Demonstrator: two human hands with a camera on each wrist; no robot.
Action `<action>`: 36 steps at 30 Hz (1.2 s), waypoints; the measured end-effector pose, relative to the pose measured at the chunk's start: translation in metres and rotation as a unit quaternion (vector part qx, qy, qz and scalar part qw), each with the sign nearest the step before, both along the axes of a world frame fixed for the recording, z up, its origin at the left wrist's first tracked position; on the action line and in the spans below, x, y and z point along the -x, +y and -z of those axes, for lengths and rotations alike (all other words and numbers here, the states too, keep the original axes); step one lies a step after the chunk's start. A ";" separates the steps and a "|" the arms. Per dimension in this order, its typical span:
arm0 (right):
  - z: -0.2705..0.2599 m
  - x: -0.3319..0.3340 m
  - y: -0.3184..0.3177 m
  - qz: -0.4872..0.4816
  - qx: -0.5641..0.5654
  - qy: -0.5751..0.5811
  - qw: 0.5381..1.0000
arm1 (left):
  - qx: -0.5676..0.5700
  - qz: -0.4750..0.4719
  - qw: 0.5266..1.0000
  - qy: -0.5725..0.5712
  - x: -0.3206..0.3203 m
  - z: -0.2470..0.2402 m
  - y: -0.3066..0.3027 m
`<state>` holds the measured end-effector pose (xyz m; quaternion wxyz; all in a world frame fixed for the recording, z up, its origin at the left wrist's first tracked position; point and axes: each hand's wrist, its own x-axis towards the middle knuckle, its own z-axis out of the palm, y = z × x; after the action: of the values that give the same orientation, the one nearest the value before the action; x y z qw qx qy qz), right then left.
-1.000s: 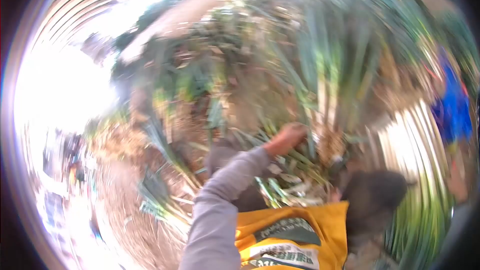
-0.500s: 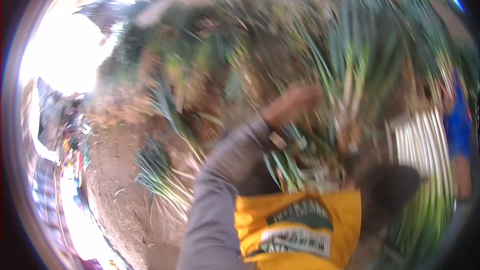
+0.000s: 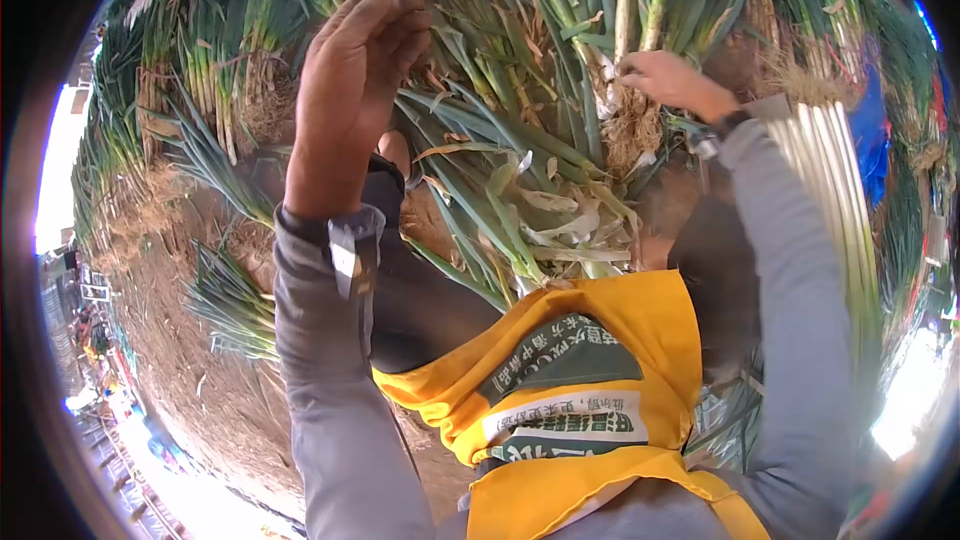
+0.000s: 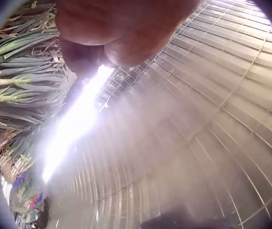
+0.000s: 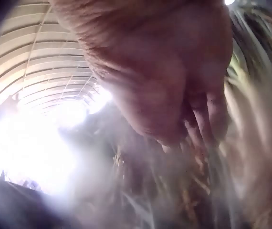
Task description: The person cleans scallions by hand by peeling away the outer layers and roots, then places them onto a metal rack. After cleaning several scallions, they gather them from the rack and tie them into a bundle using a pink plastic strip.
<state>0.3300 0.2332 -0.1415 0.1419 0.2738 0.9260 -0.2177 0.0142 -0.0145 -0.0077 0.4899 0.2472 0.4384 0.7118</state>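
Observation:
A leek clump stands upright, its leafy stalks [image 3: 655, 0] above the pale roots [image 3: 632, 135]. From the right, my right hand [image 3: 675, 82] pinches a white stalk at the clump's base; in the right wrist view this hand [image 5: 160, 62] points its fingers down beside blurred stalks [image 5: 257, 114], and its fingertips are partly hidden. My left hand [image 3: 358, 75] is raised apart from the clump, its fingers loosely bent with nothing visible in them. The left wrist view shows that hand [image 4: 121, 28] close to the lens.
Loose leeks and torn leaves [image 3: 560, 215] lie before the yellow apron [image 3: 560, 380]. More leek bundles [image 3: 235, 70] line the back and left. Trimmed white leeks [image 3: 830, 170] lie at the right, beside a blue item [image 3: 868, 135]. Bare soil [image 3: 180, 320] shows at the left.
My left hand has moved up and left, away from the clump. My right hand, not visible before, is now at the white stalks. The head view has shifted and become sharper.

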 end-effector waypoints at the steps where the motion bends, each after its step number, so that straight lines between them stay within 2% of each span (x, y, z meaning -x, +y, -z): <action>1: 0.030 0.023 -0.006 0.048 0.027 0.000 0.998 | 0.008 -0.016 1.000 0.000 0.000 -0.003 -0.006; 3: 0.096 0.048 -0.019 0.029 0.050 0.086 0.995 | 0.010 -0.024 1.000 0.010 0.004 -0.005 -0.015; 4: 0.111 0.065 -0.034 0.074 0.107 0.048 0.990 | 0.010 -0.024 1.000 0.014 0.008 -0.006 -0.019; 5: 0.141 0.074 -0.044 0.068 0.114 0.045 0.990 | 0.008 -0.026 0.999 0.021 0.011 -0.006 -0.022; 7: 0.216 0.085 -0.076 0.164 0.101 0.151 0.970 | 0.028 -0.019 0.999 0.034 0.016 -0.005 -0.030; 8: 0.233 0.093 -0.097 0.192 0.153 0.152 0.957 | 0.025 -0.018 0.999 0.010 0.018 -0.005 -0.033; 9: 0.240 0.102 -0.122 0.220 0.203 0.153 0.942 | 0.020 -0.016 1.000 -0.013 0.020 -0.005 -0.036; 11: 0.186 0.120 -0.183 0.129 0.249 -0.006 0.960 | 0.036 -0.030 0.999 -0.004 0.018 -0.005 -0.040; 13: 0.218 0.117 -0.256 0.011 0.105 0.037 0.994 | 0.074 -0.060 0.994 0.048 0.006 -0.014 -0.039; 14: 0.219 0.117 -0.273 0.011 0.106 0.035 0.994 | 0.076 -0.060 0.994 0.047 0.003 -0.016 -0.038; 16: 0.218 0.115 -0.292 -0.007 -0.015 0.094 0.995 | 0.085 -0.032 0.994 0.060 -0.002 -0.020 -0.039; 17: 0.216 0.118 -0.282 -0.004 -0.017 0.093 0.996 | 0.082 -0.029 0.994 0.059 -0.005 -0.021 -0.039; 19: 0.204 0.130 -0.244 0.029 0.137 0.018 0.990 | 0.098 -0.041 0.993 0.050 -0.011 -0.020 -0.040; 20: 0.193 0.133 -0.222 0.054 0.177 0.036 0.982 | 0.096 -0.041 0.993 0.046 -0.013 -0.020 -0.041; 21: 0.175 0.134 -0.199 0.041 0.154 0.041 0.986 | 0.092 -0.028 0.994 0.048 -0.013 -0.020 -0.041; 22: 0.189 0.133 -0.181 0.002 0.092 0.124 0.988 | 0.087 -0.016 0.995 0.051 -0.013 -0.021 -0.041; 24: 0.171 0.124 -0.147 0.079 0.040 0.249 0.964 | 0.100 -0.033 0.993 0.051 -0.017 -0.025 -0.040; 25: 0.198 0.123 -0.134 0.188 0.038 0.286 0.939 | 0.114 -0.045 0.991 0.051 -0.019 -0.026 -0.039; 26: 0.202 0.117 -0.117 0.238 0.056 0.191 0.951 | 0.116 -0.046 0.991 0.054 -0.020 -0.026 -0.038; 27: 0.208 0.111 -0.108 0.329 0.150 0.144 0.921 | 0.117 -0.042 0.990 0.062 -0.019 -0.025 -0.037; 29: 0.252 0.105 -0.099 0.340 0.187 0.031 0.921 | 0.119 -0.036 0.989 0.077 -0.021 -0.025 -0.033; 30: 0.269 0.101 -0.103 0.340 0.190 0.035 0.920 | 0.127 -0.043 0.988 0.074 -0.025 -0.026 -0.031; 32: 0.288 0.095 -0.113 0.333 0.149 0.128 0.922 | 0.139 -0.046 0.986 0.076 -0.026 -0.026 -0.029; 33: 0.272 0.097 -0.113 0.332 0.152 0.128 0.922 | 0.142 -0.048 0.986 0.077 -0.025 -0.025 -0.028; 34: 0.255 0.096 -0.109 0.348 0.311 0.135 0.874 | 0.143 -0.052 0.986 0.071 -0.025 -0.025 -0.027; 35: 0.233 0.095 -0.108 0.355 0.460 0.137 0.802 | 0.143 -0.056 0.986 0.063 -0.025 -0.025 -0.027; 36: 0.225 0.096 -0.109 0.350 0.459 0.164 0.800 | 0.142 -0.055 0.986 0.065 -0.025 -0.025 -0.027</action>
<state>0.2340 0.1241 -0.3662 0.0110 0.4420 0.5687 -0.6936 0.0390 -0.0414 0.0174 0.4503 0.1962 0.5787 0.6511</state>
